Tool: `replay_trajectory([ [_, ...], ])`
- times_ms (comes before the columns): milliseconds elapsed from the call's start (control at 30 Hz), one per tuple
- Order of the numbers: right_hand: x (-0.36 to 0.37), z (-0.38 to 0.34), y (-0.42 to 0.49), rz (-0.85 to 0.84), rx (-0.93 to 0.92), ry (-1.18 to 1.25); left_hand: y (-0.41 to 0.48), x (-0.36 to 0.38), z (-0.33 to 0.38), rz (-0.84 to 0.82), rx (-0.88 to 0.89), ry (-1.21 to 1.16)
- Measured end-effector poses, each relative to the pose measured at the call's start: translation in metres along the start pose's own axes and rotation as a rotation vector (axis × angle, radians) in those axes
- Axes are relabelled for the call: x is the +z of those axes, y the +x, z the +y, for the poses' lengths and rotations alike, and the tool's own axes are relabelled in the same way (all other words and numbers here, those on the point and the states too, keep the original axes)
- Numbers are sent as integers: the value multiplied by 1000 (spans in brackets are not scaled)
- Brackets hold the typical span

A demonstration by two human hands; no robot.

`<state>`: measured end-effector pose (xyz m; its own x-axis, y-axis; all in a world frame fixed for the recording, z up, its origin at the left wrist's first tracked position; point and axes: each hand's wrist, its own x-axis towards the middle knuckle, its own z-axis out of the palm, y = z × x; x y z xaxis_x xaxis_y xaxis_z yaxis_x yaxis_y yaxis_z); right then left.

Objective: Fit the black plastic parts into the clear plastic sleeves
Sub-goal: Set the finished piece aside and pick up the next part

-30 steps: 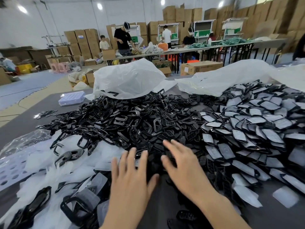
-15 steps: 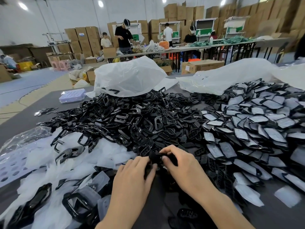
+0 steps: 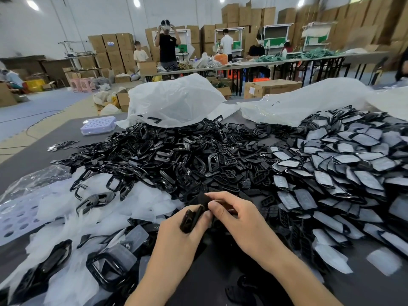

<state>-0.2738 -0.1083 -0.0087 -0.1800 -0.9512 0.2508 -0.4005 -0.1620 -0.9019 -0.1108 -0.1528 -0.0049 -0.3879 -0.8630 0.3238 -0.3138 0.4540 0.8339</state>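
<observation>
**Bright, even light, fisheye edges**

Well lit overall, no dim corners. Light comes from round ceiling lamps [image 3: 32, 4], which blow out to white blobs. The white bags [image 3: 174, 102] are close to clipping, with some sheen on the right one. The pile [image 3: 167, 151] of glossy black bits catches small highlights. The parts [image 3: 191, 219] pinched in the left hand [image 3: 176, 239] and right hand [image 3: 242, 219] are just dark shapes with hardly any detail. Shadows are soft, with a faint one under the arms on the table [image 3: 33, 157]. Near stuff is sharp, but the people [image 3: 166, 44] at the back look soft. The wide lens bends the boxes [image 3: 379, 23] top right, and it's smeary there.
</observation>
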Motion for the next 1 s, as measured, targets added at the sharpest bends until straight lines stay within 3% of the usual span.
replay_trajectory([
  [133,-2,-2,3,60,32,80,-1,2,3,4,-75,-116],
  [233,-4,0,4,110,65,69,-1,2,6,105,-121,-142],
  [400,-3,-7,-2,188,-26,-46,-3,0,2,144,-35,108],
  [500,4,-18,-9,65,-185,-100,-6,2,-1,97,138,464],
  [600,13,-22,-13,-59,-239,-210,-6,3,-4,69,199,586],
  [767,10,-20,-11,-46,-102,-64,-4,2,-4,18,118,586],
  [1000,-3,-17,-4,-13,63,186,-2,3,-1,78,55,568],
])
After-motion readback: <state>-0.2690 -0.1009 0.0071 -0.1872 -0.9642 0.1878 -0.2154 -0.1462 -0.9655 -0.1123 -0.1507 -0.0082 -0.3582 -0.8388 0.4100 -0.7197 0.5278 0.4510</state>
